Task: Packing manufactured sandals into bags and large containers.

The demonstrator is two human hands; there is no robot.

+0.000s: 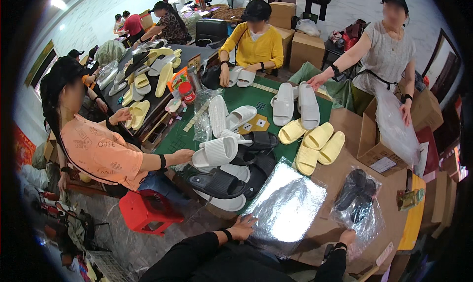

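My left hand (241, 228) rests at the near left edge of a stack of shiny clear plastic bags (288, 203), its fingers apart and touching the edge. My right hand (347, 237) is closed on the near edge of a clear plastic bag (372, 223). A pair of black slippers (355, 195) lies inside that bag on the brown cardboard. Beyond my left hand lies a pile of black slippers (217, 182) and white slippers (216, 152). Yellow slippers (306, 159) sit past the bag stack.
Co-workers handle slippers at the left, far side and right of the green table (180, 134). White slippers (282, 104) stand at the far side. A cardboard box (372, 146) with plastic film is at the right. A jar (410, 199) stands near the right edge; a red stool (148, 212) is at the left.
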